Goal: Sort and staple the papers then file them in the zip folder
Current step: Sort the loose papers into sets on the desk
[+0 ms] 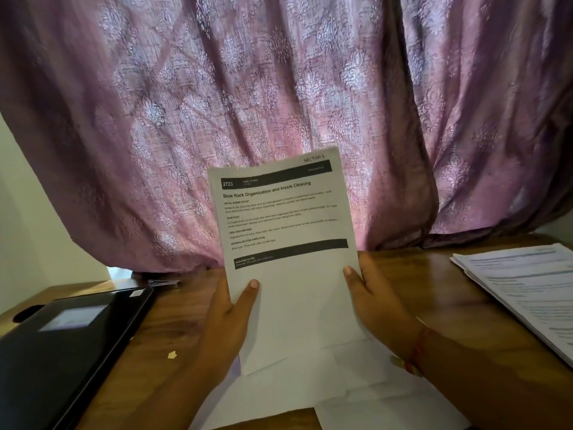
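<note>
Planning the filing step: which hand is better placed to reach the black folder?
Probably the left hand: the black folder lies on the table's left side, beside it. The right hand could keep holding the paper.

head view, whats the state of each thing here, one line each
printed sheet: upright, lifted off the desk, held at both lower edges
left hand: grips the sheet's left edge, thumb on its front
right hand: grips the sheet's right edge, thumb on its front
zip folder: flat on the desk at left, looks closed
paper stack: lying on the desk at right, edges uneven
blank sheets: flat under the hands
curtain: drawn
</note>
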{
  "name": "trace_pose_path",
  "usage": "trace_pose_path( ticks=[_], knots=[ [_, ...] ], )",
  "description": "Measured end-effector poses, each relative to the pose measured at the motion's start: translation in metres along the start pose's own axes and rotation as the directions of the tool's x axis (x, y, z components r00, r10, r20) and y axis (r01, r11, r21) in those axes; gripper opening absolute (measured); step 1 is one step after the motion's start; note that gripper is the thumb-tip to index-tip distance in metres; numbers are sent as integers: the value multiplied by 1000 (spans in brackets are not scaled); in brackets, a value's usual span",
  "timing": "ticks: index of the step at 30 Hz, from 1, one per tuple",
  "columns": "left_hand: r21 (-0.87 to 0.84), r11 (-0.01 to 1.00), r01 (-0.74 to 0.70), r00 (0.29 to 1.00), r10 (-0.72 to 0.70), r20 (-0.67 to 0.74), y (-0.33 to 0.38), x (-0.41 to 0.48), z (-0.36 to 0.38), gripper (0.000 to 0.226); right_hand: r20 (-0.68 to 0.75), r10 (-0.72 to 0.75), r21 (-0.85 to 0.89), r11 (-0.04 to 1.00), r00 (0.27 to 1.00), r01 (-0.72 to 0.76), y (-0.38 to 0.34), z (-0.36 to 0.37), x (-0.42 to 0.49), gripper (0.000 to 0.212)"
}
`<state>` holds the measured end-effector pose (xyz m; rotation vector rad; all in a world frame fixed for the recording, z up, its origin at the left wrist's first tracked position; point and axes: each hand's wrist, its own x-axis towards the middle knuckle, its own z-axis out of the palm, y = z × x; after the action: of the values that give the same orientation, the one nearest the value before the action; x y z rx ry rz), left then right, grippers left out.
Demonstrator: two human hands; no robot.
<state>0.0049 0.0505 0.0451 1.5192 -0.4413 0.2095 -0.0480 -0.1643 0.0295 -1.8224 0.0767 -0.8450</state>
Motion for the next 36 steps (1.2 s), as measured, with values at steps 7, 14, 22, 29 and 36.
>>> trace_pose_path(
  ticks=[7, 14, 22, 29, 36],
  knots=[
    [32, 999, -23, 999, 24, -28, 7, -1, -1, 39, 4, 29, -63, 998, 1000, -29, -21, -11, 8, 24],
    [17, 997, 80, 984, -82, 161, 41, -10, 16, 33, -37, 52, -233, 971, 998, -59, -68, -63, 4, 10],
    [-3, 978, 209, 764, -162, 625, 92, -69, 92, 31, -142, 180, -580, 782, 973, -229, -78, -191, -38, 9],
    [61, 954, 292, 717, -261, 646, 66, -110, 200, 25, -227, 295, -741, 567, 928, -361, -72, -288, -89, 11],
    [245, 940, 239, 675, -342, 653, 66, -141, 254, 28, -281, 371, -788, 438, 885, -434, -54, -337, -114, 26]
  ],
)
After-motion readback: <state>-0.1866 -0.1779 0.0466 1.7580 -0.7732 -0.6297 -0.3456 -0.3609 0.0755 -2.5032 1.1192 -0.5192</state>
